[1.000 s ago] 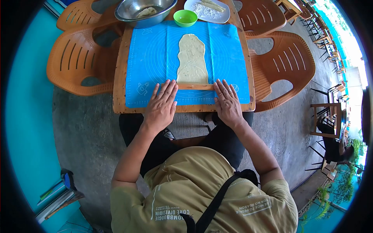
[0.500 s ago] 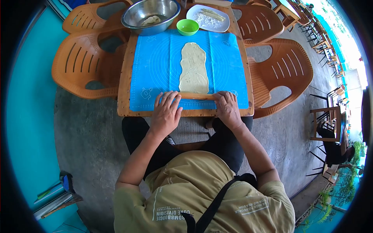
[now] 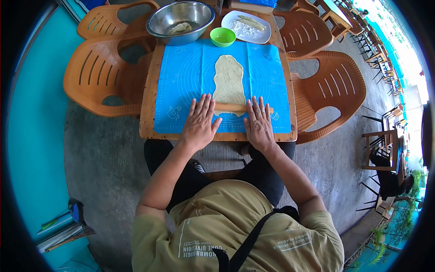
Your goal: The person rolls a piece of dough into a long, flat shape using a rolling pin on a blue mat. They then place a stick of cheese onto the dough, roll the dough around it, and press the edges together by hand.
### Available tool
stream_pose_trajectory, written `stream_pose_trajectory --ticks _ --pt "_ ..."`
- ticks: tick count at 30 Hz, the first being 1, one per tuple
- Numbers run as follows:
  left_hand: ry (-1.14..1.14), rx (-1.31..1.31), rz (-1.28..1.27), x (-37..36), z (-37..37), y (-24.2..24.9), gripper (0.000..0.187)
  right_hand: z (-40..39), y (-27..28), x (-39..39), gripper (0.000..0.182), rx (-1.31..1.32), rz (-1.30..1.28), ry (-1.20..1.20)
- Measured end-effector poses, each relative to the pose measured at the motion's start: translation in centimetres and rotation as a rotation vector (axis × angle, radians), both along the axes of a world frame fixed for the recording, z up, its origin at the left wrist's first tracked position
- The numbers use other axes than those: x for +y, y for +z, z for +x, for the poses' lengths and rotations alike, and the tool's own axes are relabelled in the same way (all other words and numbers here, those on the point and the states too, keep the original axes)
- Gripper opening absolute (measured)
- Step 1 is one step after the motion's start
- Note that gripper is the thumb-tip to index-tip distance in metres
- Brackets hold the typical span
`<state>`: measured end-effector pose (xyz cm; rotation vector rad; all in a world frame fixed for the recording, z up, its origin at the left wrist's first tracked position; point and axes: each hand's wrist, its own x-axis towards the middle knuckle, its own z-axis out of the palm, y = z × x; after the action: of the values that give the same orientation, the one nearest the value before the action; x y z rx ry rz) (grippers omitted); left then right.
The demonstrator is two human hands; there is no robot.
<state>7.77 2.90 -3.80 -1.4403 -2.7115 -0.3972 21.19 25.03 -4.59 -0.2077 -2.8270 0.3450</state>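
A long, flat strip of pale dough [image 3: 229,79] lies lengthwise on a blue silicone mat [image 3: 176,86] printed with circles. Across its near part rests a wooden rolling pin [image 3: 231,107], and a little dough shows on my side of it. My left hand [image 3: 198,121] lies flat with fingers stretched over the pin's left end. Over the right end, my right hand [image 3: 259,124] is also flat, its fingers extended and slightly apart. Both palms are on the near side of the pin, and neither hand grips it.
At the table's far side stand a steel bowl [image 3: 158,31] holding a dough lump [image 3: 181,28], a small green bowl [image 3: 223,37], and a white plate [image 3: 260,34] with flour and dough strips. Orange chairs [image 3: 102,75] flank the wooden table [image 3: 147,109]. A person [image 3: 392,181] sits far right.
The rolling pin has moved slightly away from me, exposing dough on its near side. My fingers have straightened over it, the right ones having been curled round its end. The view has shifted slightly.
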Motion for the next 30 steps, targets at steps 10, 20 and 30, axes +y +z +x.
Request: stream_pose_trajectory --ticks 10,20,30 --pt "0.084 -0.041 -0.131 4.8 -5.5 0.1 0.073 -5.4 0.7 3.5 0.062 -0.079 0.019 -0.015" --pt "0.165 0.053 -0.114 8.8 -10.5 -0.6 0.07 -7.8 1.3 2.1 0.065 0.008 0.016 -0.032" --pt "0.188 0.169 0.139 10.9 -14.0 -1.4 0.067 -9.1 0.4 2.5 0.063 -0.081 0.002 0.045"
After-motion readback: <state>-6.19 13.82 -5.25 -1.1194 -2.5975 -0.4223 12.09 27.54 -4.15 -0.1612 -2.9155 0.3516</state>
